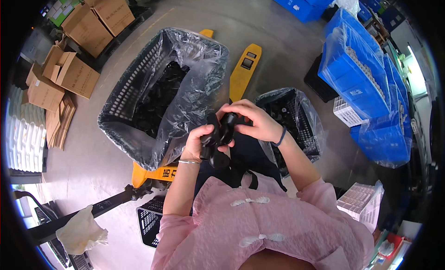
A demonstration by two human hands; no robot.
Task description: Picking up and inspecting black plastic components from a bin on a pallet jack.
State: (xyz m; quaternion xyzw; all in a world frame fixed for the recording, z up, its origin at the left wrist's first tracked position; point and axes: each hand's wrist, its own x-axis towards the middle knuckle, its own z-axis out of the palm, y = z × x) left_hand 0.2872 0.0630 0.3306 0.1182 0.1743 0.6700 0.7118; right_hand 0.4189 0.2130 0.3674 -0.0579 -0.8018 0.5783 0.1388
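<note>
Several glossy black moulded parts (214, 142), rounded and tube-like, are bunched in my left hand (195, 139), its fingers wrapped round them. My right hand (257, 121) pinches the upper right one of these parts between thumb and fingers, close beside the left. The exact kind of part cannot be made out. To the left of my hands stands a large dark crate (121, 86) lined with clear plastic, holding a heap of similar black pieces (160, 98). A smaller lined crate (306, 119) with black pieces in it sits to the right, partly behind my right forearm.
Yellow pallet-jack forks (243, 73) reach out under and beside the large crate; its dark handle (109, 202) carries a cloth (82, 232). Blue bins (354, 89) are stacked at right, cardboard boxes (85, 28) at far left. A black basket (149, 226) and a white basket (359, 205) flank me.
</note>
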